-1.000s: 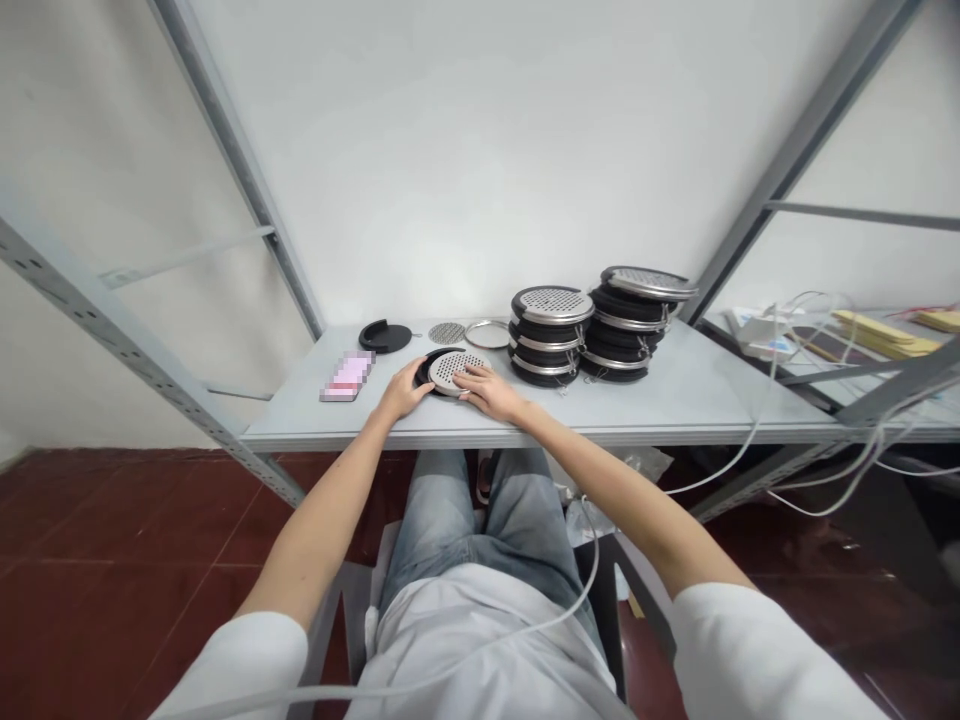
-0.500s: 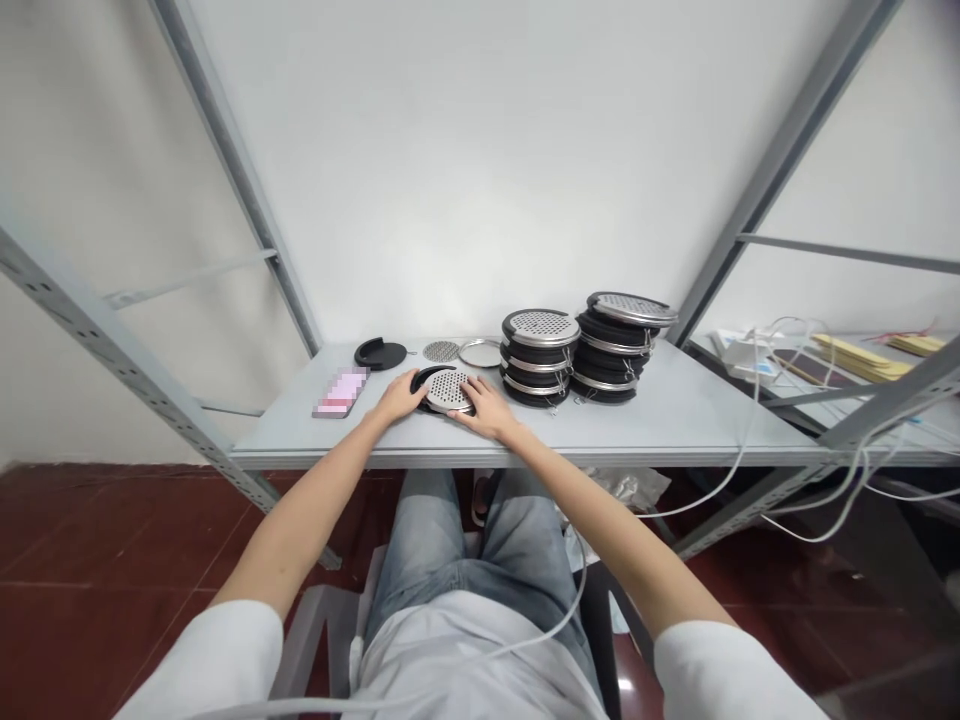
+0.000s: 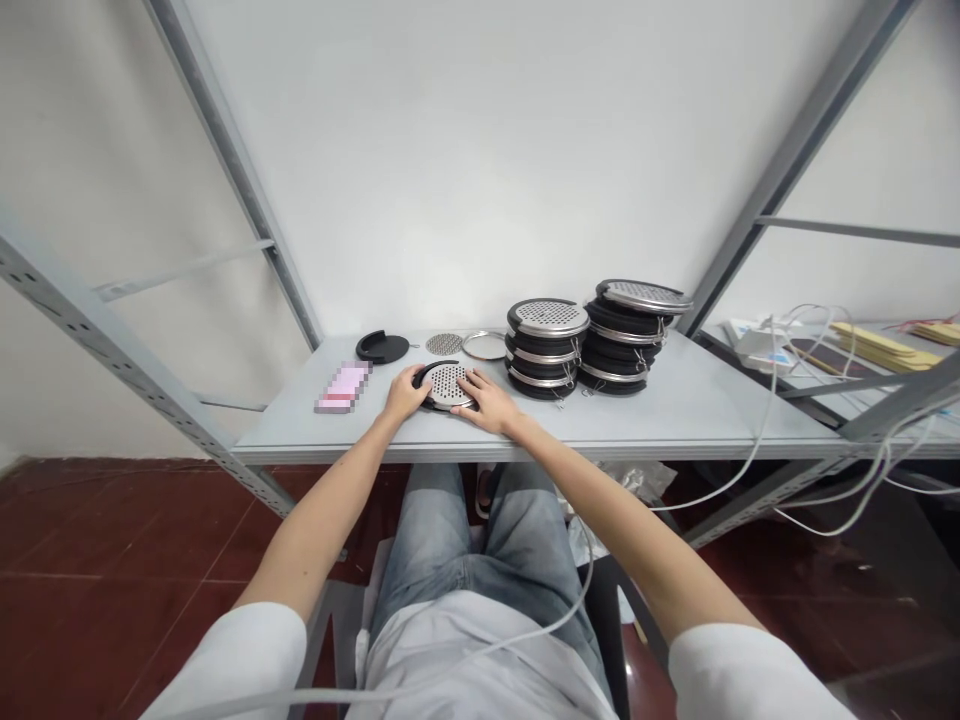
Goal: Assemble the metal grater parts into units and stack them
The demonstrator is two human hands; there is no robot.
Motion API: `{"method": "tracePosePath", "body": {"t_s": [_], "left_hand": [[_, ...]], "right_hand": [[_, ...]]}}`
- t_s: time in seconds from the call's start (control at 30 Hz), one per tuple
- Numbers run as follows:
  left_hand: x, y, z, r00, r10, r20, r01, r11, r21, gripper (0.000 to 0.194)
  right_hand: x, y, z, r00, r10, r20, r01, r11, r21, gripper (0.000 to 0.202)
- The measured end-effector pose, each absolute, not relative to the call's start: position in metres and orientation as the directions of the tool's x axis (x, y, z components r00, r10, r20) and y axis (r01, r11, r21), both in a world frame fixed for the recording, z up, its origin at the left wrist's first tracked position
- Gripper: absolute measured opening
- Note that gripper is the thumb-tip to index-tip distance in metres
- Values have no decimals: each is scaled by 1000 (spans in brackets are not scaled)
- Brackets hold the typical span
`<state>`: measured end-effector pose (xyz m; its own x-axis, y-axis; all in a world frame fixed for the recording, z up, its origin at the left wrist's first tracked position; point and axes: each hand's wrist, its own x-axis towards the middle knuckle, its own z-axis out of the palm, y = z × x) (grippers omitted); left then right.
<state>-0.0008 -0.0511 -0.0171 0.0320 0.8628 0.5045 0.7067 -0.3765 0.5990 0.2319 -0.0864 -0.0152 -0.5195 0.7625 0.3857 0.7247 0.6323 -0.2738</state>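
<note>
Near the front edge of the desk (image 3: 697,410), the perforated disc (image 3: 450,384) lies flat in its black rim (image 3: 444,364). Handling it well seems to call for even pressure from both sides, keeping it level. The left hand (image 3: 405,395) curls at its nine o'clock, fingers and thumb gripping the rim; the right hand (image 3: 491,404) lies palm-down at three, fingers spread over the disc's edge. Beyond, a mesh disc (image 3: 444,344) rests at twelve o'clock.
</note>
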Motion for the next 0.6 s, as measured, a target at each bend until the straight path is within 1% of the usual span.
{"method": "tracePosePath", "body": {"t_s": [0.3,0.47,0.6], "left_hand": [[2,-65,-11,114,827,550,746,-437,502,32],[4,-65,-11,126,837,532,776,-417,473,32],[5,-60,-16,123,854,506,789,-394,472,41]], "right_hand": [[236,-83,-19,-556,726,404,668,680,-302,82],[233,-84,-17,-551,752,362,691,654,-309,84],[230,-89,-12,-446,823,351,766,554,-326,91]]}}
